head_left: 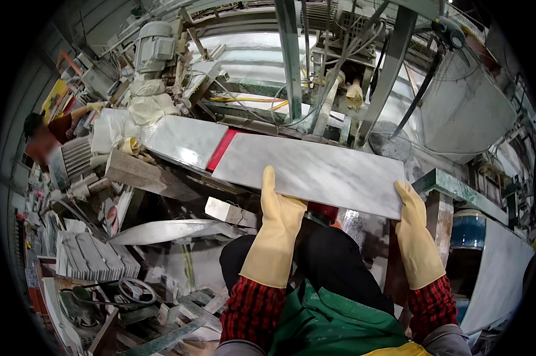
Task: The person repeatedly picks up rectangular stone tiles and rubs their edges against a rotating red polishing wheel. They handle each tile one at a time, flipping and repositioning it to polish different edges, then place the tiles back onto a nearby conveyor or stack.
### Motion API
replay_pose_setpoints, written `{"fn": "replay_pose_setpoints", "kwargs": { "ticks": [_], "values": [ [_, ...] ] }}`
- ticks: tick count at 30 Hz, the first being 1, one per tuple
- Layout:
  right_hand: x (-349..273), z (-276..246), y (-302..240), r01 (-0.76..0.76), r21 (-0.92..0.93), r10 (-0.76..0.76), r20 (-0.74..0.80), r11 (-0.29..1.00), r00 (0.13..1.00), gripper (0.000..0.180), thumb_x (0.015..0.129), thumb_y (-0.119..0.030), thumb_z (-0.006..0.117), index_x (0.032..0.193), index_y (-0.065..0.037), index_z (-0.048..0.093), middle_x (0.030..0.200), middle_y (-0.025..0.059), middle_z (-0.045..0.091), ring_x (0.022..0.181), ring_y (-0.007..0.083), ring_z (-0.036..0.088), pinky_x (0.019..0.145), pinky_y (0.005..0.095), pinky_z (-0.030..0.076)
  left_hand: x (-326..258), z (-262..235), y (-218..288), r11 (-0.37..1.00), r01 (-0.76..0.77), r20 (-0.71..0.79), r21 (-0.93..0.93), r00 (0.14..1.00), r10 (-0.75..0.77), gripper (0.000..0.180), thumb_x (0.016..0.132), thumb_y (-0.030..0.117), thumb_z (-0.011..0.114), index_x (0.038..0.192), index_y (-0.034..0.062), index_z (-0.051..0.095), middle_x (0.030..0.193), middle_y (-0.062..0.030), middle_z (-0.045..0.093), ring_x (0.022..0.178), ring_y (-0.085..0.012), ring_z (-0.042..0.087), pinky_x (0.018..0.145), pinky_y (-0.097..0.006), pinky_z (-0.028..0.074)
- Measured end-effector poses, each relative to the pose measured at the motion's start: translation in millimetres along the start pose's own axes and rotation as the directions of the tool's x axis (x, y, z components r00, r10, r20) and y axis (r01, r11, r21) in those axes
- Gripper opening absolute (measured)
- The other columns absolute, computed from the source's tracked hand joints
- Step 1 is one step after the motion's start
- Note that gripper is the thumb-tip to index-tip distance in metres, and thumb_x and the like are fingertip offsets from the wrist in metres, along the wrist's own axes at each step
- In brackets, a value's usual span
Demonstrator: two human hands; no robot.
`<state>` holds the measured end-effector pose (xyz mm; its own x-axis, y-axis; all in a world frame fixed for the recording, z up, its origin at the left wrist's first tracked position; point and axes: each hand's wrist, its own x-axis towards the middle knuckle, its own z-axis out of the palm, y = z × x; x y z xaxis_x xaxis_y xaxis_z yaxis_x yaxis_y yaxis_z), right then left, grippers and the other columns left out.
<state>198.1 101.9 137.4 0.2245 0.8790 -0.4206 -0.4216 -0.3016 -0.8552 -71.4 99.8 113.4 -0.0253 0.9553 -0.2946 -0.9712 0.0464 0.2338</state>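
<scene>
Watching through the head camera from way over here, I've got both hands on one long grey-and-white stone slab [315,171], stretched across the middle of my view, just beyond the knees [339,261]. Left hand [281,215], in a pale yellow rubber glove, has the near edge: thumb laid on top, fingers folded underneath, so the gap is about as wide as the stone. Right hand [412,215], same kind of glove, has hold of the right end; its fingers are mostly hidden, so I can't tell how far under they reach.

Off the left end there's a red strip [222,150], then a second, shinier slab [182,141]. Can't tell if my slab rests on the strip. Nearer me there's a pale block [229,212], and lower left, a stack of tiles [96,255] with a spoked wheel [137,290] close by. Dusty motor [155,47] upper left. Another person [44,145] is well apart at far left, arm stretched out.
</scene>
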Motion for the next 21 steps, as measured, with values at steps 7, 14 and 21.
{"fn": "replay_pose_setpoints", "kwargs": {
  "ticks": [7, 14, 21],
  "values": [
    [-11, 29, 10, 0.088, -0.162, -0.097, -0.05, 0.983, 0.994, 0.043, 0.094, -0.016, 0.059, 0.135, -0.004, 0.053, 0.119, 0.0068, 0.063, 0.104, 0.0167, 0.058, 0.093, 0.0296, 0.044, 10, -38, 14, 0.953, 0.046, 0.175, -0.301, 0.985, 0.008, 0.054, 0.101, 0.046, 0.039, 0.144, 0.0125, 0.041, 0.147, -0.0068, 0.043, 0.133, -0.0259, 0.04, 0.112, -0.042, 0.029],
    [-10, 36, 27, 0.216, -0.084, -0.213, 0.042, 0.973, 0.976, 0.041, 0.094, -0.013, 0.053, 0.133, -0.001, 0.053, 0.121, 0.0077, 0.061, 0.108, 0.0173, 0.057, 0.095, 0.0299, 0.043, -26, -40, 9, 0.437, 0.44, 0.38, -0.785, 0.898, -0.221, 0.035, 0.102, 0.022, 0.038, 0.133, 0.0065, 0.047, 0.133, -0.0067, 0.052, 0.119, -0.0157, 0.048, 0.11, -0.035, 0.03],
    [-13, 48, 38, 0.244, -0.097, -0.239, 0.058, 0.965, 0.969, 0.038, 0.096, -0.012, 0.051, 0.133, -0.001, 0.053, 0.121, 0.0068, 0.062, 0.107, 0.0167, 0.057, 0.095, 0.029, 0.043, -67, -30, 19, 0.963, 0.079, 0.1, 0.257, 0.989, -0.107, 0.054, 0.101, 0.036, 0.047, 0.138, -0.0041, 0.039, 0.144, -0.0179, 0.04, 0.135, -0.0284, 0.039, 0.112, -0.04, 0.034]
  ]
}}
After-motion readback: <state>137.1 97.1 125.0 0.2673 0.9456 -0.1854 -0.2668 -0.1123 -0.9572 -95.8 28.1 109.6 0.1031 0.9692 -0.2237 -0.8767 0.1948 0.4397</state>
